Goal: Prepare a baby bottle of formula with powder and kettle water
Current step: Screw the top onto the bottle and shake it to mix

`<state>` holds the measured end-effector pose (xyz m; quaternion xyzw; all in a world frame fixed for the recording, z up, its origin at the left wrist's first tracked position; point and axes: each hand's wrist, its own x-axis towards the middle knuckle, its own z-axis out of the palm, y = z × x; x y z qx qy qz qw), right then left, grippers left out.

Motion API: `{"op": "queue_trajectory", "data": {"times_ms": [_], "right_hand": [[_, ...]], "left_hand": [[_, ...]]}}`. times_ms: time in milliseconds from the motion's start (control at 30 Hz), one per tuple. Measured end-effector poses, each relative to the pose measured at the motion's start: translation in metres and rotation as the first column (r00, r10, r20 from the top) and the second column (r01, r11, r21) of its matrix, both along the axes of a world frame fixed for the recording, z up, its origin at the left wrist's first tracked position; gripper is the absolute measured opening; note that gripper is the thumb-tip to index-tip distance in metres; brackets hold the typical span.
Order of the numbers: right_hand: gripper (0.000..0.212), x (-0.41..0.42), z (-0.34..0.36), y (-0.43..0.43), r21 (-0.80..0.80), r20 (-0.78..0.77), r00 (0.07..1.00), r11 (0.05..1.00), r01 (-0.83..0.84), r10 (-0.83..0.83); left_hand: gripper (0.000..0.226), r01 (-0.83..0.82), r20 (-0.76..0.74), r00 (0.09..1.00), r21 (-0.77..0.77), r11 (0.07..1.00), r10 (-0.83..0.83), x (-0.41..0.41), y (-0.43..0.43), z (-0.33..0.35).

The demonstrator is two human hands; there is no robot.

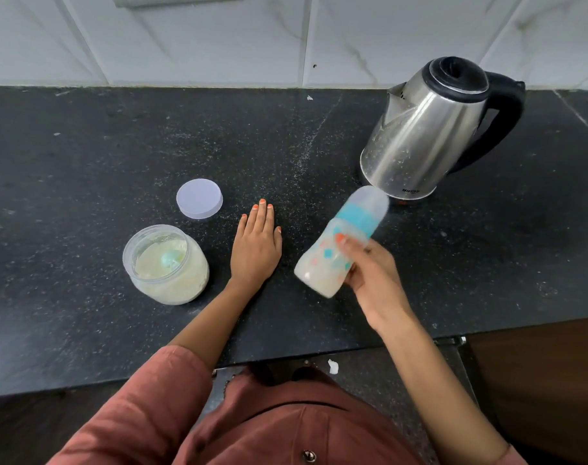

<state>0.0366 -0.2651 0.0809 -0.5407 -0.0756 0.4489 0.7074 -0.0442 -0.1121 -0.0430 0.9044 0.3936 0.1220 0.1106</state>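
One baby bottle (336, 250), one formula jar (166, 265), one loose jar lid (199, 198), one electric kettle (426, 129) and two bare hands are in view. The bottle is translucent plastic with orange and teal square prints, a teal collar and a clear domed cap; it is blurred, tilted with the cap toward the kettle, held off the surface, and milky liquid fills its lower part. The right hand (373, 276) holds it around the body, fingers (348, 245) curled and pinching the bottle. The left hand (256, 245) lies flat, palm down, fingers straight and pressed together, between the jar and the bottle. The jar is round clear plastic, open, nearly full of pale cream powder with a teal scoop (169, 260) bedded in it. Its flat round white lid lies just behind it. The kettle is brushed steel, smudged, with a black lid and handle, standing at the back right. The tabletop (84, 162) is black speckled stone dusted with powder; behind it runs a white marble-veined tile wall (218, 38). Rust-coloured sleeves (171, 380) show at the bottom
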Motion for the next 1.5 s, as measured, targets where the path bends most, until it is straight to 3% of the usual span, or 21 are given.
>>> {"op": "queue_trajectory", "data": {"times_ms": [67, 133, 267, 333, 467, 533, 600, 667, 733, 833, 933, 1000, 1067, 1133, 1200, 1333, 1400, 1500], "right_hand": [[0.026, 0.009, 0.0, 0.008, 0.074, -0.157, 0.966, 0.973, 0.218, -0.204], [0.025, 0.01, -0.002, 0.009, 0.083, -0.18, 0.95, 0.959, 0.272, -0.254], [0.02, -0.009, 0.0, -0.005, -0.09, 0.05, 0.993, 0.991, -0.101, 0.106], [0.021, -0.009, 0.003, -0.007, -0.13, 0.1, 0.982, 0.98, -0.148, 0.162], [0.013, 0.007, 0.007, 0.007, 0.076, -0.084, 0.983, 0.983, 0.169, -0.162], [0.014, 0.008, 0.006, 0.012, 0.097, -0.095, 0.97, 0.968, 0.232, -0.223], [0.02, 0.001, 0.004, 0.009, 0.039, -0.011, 0.995, 0.994, 0.1, -0.099], [0.025, -0.011, 0.001, 0.002, -0.084, 0.061, 0.99, 0.989, -0.125, 0.13], [0.021, -0.014, 0.002, -0.002, -0.149, 0.097, 0.972, 0.969, -0.197, 0.213], [0.025, -0.002, 0.004, 0.004, 0.002, -0.009, 1.0, 1.0, 0.004, -0.004], [0.014, 0.008, 0.006, 0.012, 0.091, -0.146, 0.963, 0.966, 0.24, -0.225], [0.018, 0.002, 0.005, 0.01, 0.065, -0.083, 0.986, 0.987, 0.15, -0.145], [0.027, -0.008, 0.004, 0.003, -0.028, 0.036, 0.997, 0.997, -0.071, 0.072], [0.025, -0.011, 0.004, -0.003, -0.113, 0.122, 0.975, 0.978, -0.175, 0.188], [0.023, -0.005, 0.005, 0.0, -0.057, 0.104, 0.989, 0.994, -0.097, 0.102], [0.012, 0.01, 0.008, 0.012, 0.088, -0.104, 0.971, 0.97, 0.225, -0.216], [0.014, 0.004, 0.006, 0.011, 0.058, -0.045, 0.99, 0.989, 0.139, -0.136], [0.03, -0.012, 0.001, 0.0, -0.082, 0.085, 0.981, 0.982, -0.17, 0.177]], "left_hand": [[0.049, 0.001, 0.003, 1.0, 0.0, 1.0, -0.001, 0.0, 0.0, -0.001], [0.049, -0.001, -0.002, 1.0, -0.006, 1.0, 0.001, 0.0, 0.0, -0.001], [0.05, -0.003, -0.025, 1.0, -0.008, 1.0, 0.003, 0.001, 0.001, -0.001], [0.05, -0.004, -0.032, 0.999, -0.014, 1.0, 0.003, 0.001, 0.001, -0.002], [0.05, -0.003, -0.002, 1.0, 0.002, 1.0, 0.003, 0.0, 0.0, 0.0], [0.049, 0.002, -0.009, 1.0, -0.005, 1.0, -0.002, 0.0, 0.0, -0.001], [0.049, -0.004, -0.014, 1.0, -0.007, 1.0, 0.004, 0.0, 0.0, -0.001], [0.05, -0.006, -0.028, 1.0, -0.008, 1.0, 0.006, 0.001, 0.001, -0.001], [0.05, -0.004, -0.035, 0.999, -0.016, 1.0, 0.004, 0.001, 0.001, -0.001], [0.049, -0.005, -0.004, 1.0, -0.006, 1.0, 0.005, 0.0, 0.0, 0.0], [0.049, -0.006, 0.0, 1.0, -0.012, 1.0, 0.006, 0.0, -0.001, 0.0], [0.05, -0.005, -0.008, 1.0, -0.015, 1.0, 0.005, 0.0, -0.001, 0.001], [0.05, -0.003, -0.016, 1.0, -0.013, 1.0, 0.002, 0.0, 0.0, 0.001], [0.05, -0.004, -0.024, 1.0, -0.018, 1.0, 0.004, 0.0, 0.0, 0.0], [0.05, -0.005, -0.018, 1.0, -0.015, 1.0, 0.005, 0.0, 0.0, 0.0], [0.05, -0.005, -0.015, 1.0, -0.007, 1.0, 0.005, 0.0, -0.001, 0.001], [0.05, 0.0, -0.018, 1.0, -0.014, 1.0, 0.0, 0.0, -0.001, 0.001], [0.05, -0.001, -0.019, 1.0, -0.019, 1.0, 0.0, 0.001, 0.0, 0.002]]}}
